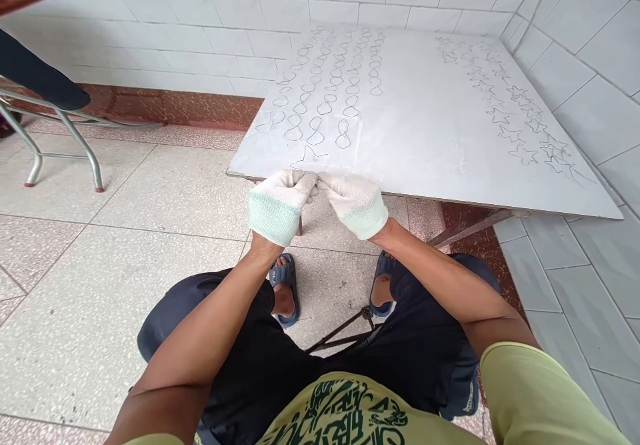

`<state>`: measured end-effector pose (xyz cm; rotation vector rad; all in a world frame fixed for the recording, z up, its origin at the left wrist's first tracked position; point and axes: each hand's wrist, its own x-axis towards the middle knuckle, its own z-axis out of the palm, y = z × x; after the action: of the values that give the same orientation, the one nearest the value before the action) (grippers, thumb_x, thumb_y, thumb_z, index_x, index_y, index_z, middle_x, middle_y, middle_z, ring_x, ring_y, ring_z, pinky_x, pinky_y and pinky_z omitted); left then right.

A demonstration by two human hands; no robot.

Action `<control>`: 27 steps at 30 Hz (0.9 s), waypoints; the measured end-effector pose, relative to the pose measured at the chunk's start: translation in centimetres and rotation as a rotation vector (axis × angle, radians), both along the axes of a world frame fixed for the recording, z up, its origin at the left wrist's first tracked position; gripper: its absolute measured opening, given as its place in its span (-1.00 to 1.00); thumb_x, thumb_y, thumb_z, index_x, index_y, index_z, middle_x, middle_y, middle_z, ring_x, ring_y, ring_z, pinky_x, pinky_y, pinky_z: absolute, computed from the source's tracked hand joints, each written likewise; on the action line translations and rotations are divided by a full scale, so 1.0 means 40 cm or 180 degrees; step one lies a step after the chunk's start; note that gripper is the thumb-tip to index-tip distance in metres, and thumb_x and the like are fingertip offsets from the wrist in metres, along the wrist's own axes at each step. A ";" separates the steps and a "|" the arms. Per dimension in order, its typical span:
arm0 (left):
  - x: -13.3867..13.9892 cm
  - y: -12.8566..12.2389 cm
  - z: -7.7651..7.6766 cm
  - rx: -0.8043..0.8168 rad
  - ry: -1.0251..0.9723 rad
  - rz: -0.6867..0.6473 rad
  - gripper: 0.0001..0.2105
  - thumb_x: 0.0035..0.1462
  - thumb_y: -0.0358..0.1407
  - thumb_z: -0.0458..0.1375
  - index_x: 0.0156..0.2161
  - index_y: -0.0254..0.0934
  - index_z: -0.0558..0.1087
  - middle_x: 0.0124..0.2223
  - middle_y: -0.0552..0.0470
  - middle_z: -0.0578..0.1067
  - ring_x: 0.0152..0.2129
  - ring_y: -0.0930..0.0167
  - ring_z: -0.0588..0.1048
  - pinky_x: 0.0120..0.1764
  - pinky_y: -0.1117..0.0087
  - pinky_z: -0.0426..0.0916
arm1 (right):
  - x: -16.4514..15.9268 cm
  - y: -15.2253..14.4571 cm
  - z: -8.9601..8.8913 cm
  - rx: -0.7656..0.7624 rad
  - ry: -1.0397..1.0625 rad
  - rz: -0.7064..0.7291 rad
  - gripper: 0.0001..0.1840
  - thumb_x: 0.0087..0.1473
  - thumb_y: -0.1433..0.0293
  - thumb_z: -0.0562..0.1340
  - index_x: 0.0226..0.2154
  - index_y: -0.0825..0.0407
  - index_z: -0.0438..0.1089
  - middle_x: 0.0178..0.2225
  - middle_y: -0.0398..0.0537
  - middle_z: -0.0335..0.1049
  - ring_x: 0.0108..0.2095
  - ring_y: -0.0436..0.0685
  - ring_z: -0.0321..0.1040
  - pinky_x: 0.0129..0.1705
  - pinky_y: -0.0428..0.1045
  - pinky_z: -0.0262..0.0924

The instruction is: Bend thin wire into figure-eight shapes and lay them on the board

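Observation:
My left hand [281,199] and my right hand [353,199], both in white knit gloves with pale green cuffs, meet at the near edge of a white board [415,145]. Fingertips of both are pinched together on a thin bent wire. It rises from between them as a partly formed-looking star [305,157], its lower part hidden by the gloves. Just beyond it lie rows of wire figure-eights [343,134], set out along the board's left side. Several wire stars [523,154] overlap in rows along the right side.
White tiled walls [240,5] border the board at the back and right. At the far left stand a metal-legged stool [65,155] and another person's dark-clothed leg [40,75]. A dark metal frame [345,335] shows between my knees, above the speckled floor [150,285].

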<state>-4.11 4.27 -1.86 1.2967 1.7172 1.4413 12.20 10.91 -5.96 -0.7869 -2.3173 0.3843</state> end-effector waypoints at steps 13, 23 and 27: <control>-0.035 0.013 -0.009 0.0149 -0.0683 -0.0364 -0.74 0.20 -0.08 0.42 -0.33 -0.25 0.62 -0.39 -0.03 0.67 -0.46 0.39 0.57 -0.31 0.38 0.47 | 0.001 0.043 0.054 -0.1296 0.0262 0.0128 -0.61 0.60 0.26 0.16 0.04 -0.03 0.73 0.02 -0.04 0.75 0.03 0.17 0.65 0.16 0.08 0.48; -0.066 0.026 -0.022 0.0153 -0.0902 -0.0558 -0.75 0.17 -0.11 0.43 -0.34 -0.28 0.66 -0.41 -0.04 0.66 -0.50 0.43 0.54 -0.33 0.41 0.44 | -0.005 0.019 0.039 -0.1360 0.0846 -0.0338 -0.64 0.53 0.22 0.25 0.12 -0.08 0.74 0.05 -0.06 0.76 0.09 0.22 0.68 0.24 0.16 0.55; -0.066 0.023 -0.021 0.0122 -0.0901 -0.0506 -0.77 0.15 -0.12 0.42 -0.33 -0.27 0.67 -0.40 -0.05 0.68 -0.49 0.42 0.56 -0.34 0.41 0.46 | 0.007 0.002 0.063 -0.1013 0.0710 -0.0194 -0.68 0.52 0.27 0.27 0.02 -0.10 0.78 0.07 -0.08 0.77 0.11 0.21 0.68 0.31 0.14 0.50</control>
<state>-6.75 5.18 -2.72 1.1570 1.3781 1.4902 12.49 10.98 -3.45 -0.9129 -2.0447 0.7860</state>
